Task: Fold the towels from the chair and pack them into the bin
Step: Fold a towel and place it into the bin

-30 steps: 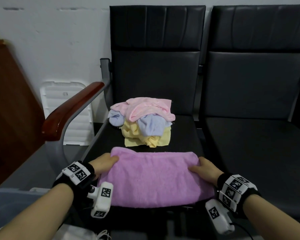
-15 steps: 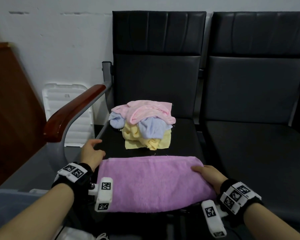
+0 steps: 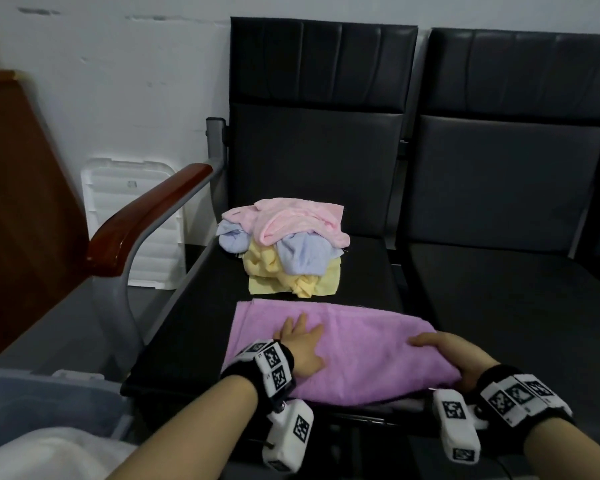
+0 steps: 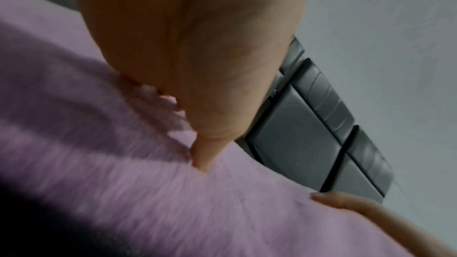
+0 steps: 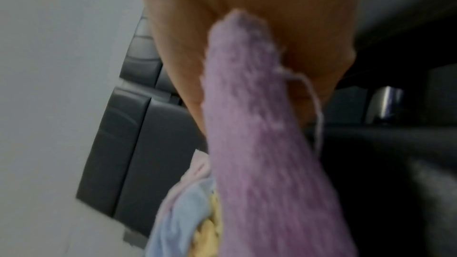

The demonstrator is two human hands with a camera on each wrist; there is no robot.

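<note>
1. The purple towel [image 3: 343, 351] lies folded in a long band across the front of the chair seat [image 3: 201, 327], its near edge close to the seat's front rim; in the left wrist view its nap [image 4: 173, 202] fills most of the picture.
2. The left hand [image 3: 300, 348] lies flat on the towel's left part, fingers straight and a little spread, palm pressing down; it holds nothing.
3. The right hand [image 3: 454, 362] is at the towel's right end, fingers curved over the top and the thumb side tucked at the end; the right wrist view shows the towel's end [image 5: 259, 124] pinched against the palm, a loose thread hanging from it.
4. Behind the purple towel, apart from it, sits the pile of unfolded towels [image 3: 288, 251]: pink on top, pale blue under it, yellow at the bottom; it rests toward the middle of the same seat.
5. The bin [image 3: 49, 403] stands at the lower left, below and beside the seat; something white shows at its near edge.
6. A wooden armrest [image 3: 146, 216] runs along the seat's left side; a second black chair [image 3: 516, 202] adjoins on the right; a white ribbed panel [image 3: 125, 209] leans on the wall behind the armrest.
</note>
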